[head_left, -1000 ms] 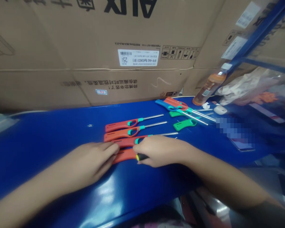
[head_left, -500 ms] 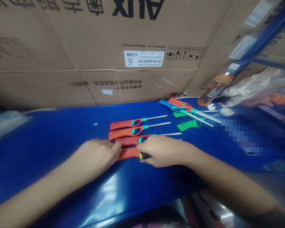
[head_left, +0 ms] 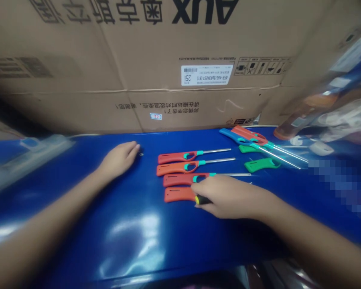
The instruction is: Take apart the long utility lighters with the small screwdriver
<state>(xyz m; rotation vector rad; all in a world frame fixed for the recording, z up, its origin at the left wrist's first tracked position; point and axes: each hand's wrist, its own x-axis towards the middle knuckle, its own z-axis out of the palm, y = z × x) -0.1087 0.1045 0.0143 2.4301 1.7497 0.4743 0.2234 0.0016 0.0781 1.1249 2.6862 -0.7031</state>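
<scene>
My left hand (head_left: 120, 158) reaches to the blue table left of the lighters, thumb and fingertips pinched together at some tiny metal pieces (head_left: 141, 154). Whether one is between the fingertips is hidden. My right hand (head_left: 231, 196) is wrapped round a screwdriver (head_left: 202, 200), of which only a black handle part with a yellow end shows. That hand covers the front of the nearest orange lighter (head_left: 179, 194). Beyond lie a dark red lighter (head_left: 177, 180), an orange lighter (head_left: 172, 168) and a red lighter (head_left: 174, 157) in a row, metal tubes pointing right.
Behind stands a large cardboard box (head_left: 108, 68). At the right are a pile with a blue lighter (head_left: 233, 136), an orange-red lighter (head_left: 249, 134) and green ones (head_left: 260, 165), then a bottle (head_left: 301, 116) and plastic bags (head_left: 345, 116). A clear plastic bag (head_left: 39, 156) lies left.
My left hand has let go of the nearest orange lighter and moved left and away to the tiny metal pieces. My right hand stays by the lighter with the screwdriver. The view has turned left.
</scene>
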